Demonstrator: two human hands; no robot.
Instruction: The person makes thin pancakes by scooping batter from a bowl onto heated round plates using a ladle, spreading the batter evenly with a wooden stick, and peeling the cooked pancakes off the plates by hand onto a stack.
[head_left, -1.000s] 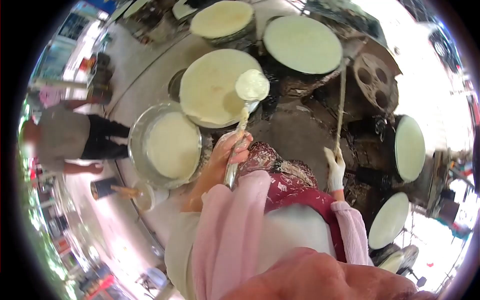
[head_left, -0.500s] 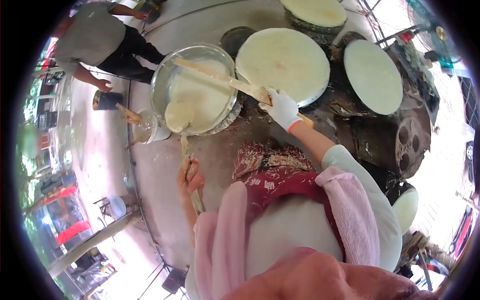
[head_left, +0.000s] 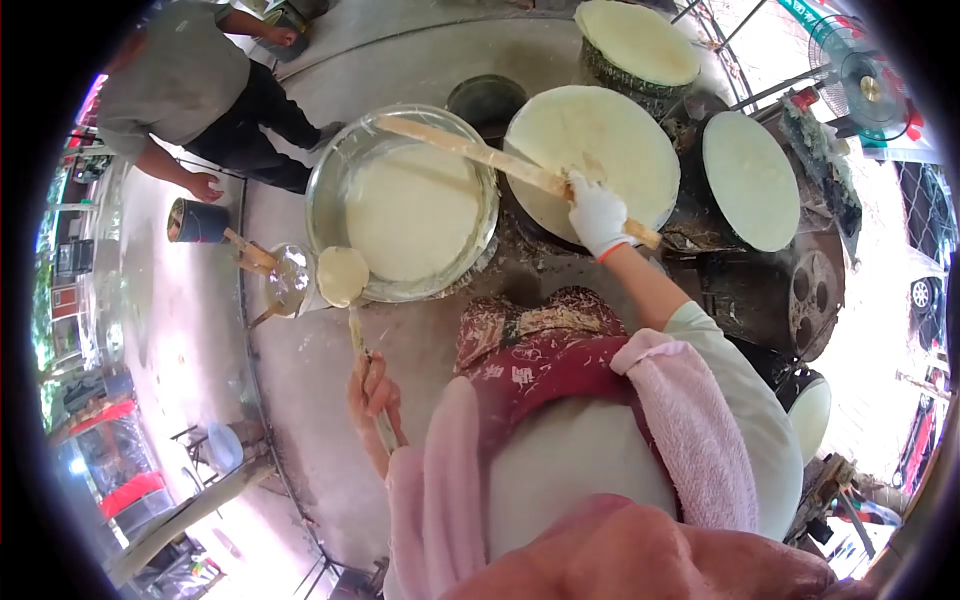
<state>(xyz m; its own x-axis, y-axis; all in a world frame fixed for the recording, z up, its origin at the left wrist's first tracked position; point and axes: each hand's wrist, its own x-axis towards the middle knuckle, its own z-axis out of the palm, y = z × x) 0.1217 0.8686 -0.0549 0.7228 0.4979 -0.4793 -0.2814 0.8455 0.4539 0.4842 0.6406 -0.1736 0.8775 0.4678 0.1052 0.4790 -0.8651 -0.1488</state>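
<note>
My bare left hand (head_left: 377, 398) is wrapped round the handle of a ladle (head_left: 343, 278). The ladle's round bowl, coated with pale batter, is at the lower left rim of a wide metal basin (head_left: 487, 225) of batter (head_left: 412, 210). In a white glove, my right hand (head_left: 598, 215) grips a long wooden stick (head_left: 470, 150). The stick slants from above the basin across the near part of a round griddle covered in a pale layer (head_left: 590, 135). Whether the stick touches that layer I cannot tell.
Other round griddles with pale layers stand at the top (head_left: 640, 42), right (head_left: 750, 180) and lower right (head_left: 810, 415). A person (head_left: 190, 80) is at the upper left near a dark bucket (head_left: 198, 221). A clear container (head_left: 290, 280) sits left of the basin; a fan (head_left: 868, 88) is upper right.
The view has swung since the first frame. My left hand's ladle went from over a griddle into the basin, then to its rim. My right hand's stick came across from the right side.
</note>
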